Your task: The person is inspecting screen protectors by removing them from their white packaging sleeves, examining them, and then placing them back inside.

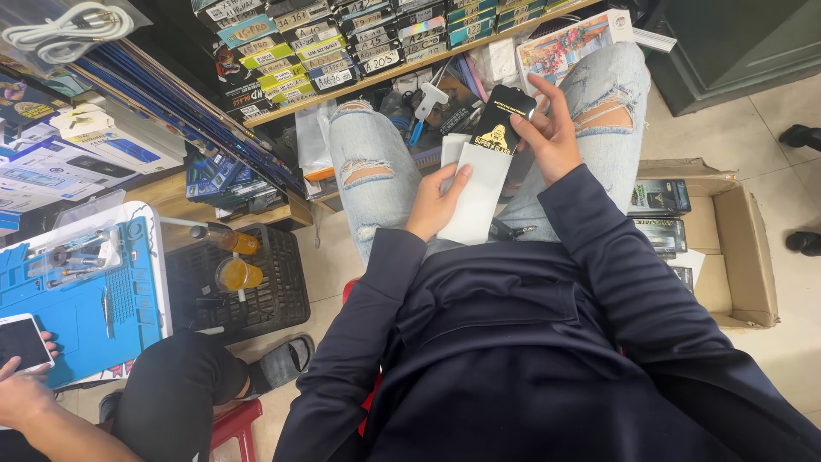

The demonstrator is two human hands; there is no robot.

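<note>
I sit with ripped light-blue jeans, my hands over my lap. My left hand (436, 204) grips a white flat sleeve (479, 192) at its lower left edge. My right hand (552, 135) holds a black flat package (505, 120) with a yellow logo, its lower end at the mouth of the white sleeve. A second white piece (451, 150) shows just behind the sleeve on my left knee.
A wooden shelf (282, 107) of labelled boxes runs ahead. An open cardboard box (744, 248) with dark packages sits on the floor to my right. At left, another person's hand (21, 389) holds a phone by a blue work mat (85, 308). A black crate (274, 282) holds two orange bottles.
</note>
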